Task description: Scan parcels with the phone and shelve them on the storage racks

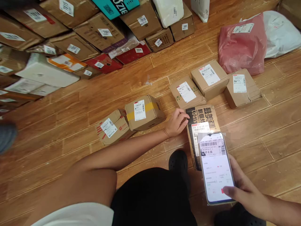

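Observation:
My right hand [243,185] grips a smartphone [216,175], its thumb on the lower part of the lit screen. The screen shows a barcode label at its top and a form below. Under the phone lies a cardboard box [205,114] with bold black print and a white shipping label [196,133], partly covered by the phone. My left hand [177,122] is at this box's left upper edge, fingers loosely bent and slightly apart, fingertips touching the edge. It does not wrap around the box.
Several labelled cartons lie on the wooden floor [145,150], including a yellow-taped box [145,111] and a larger box [209,80]. A pink bag [243,44] and a white bag [282,34] lie at upper right. Stacked parcels [101,34] fill the upper left. A black shoe [178,161] stands near the box.

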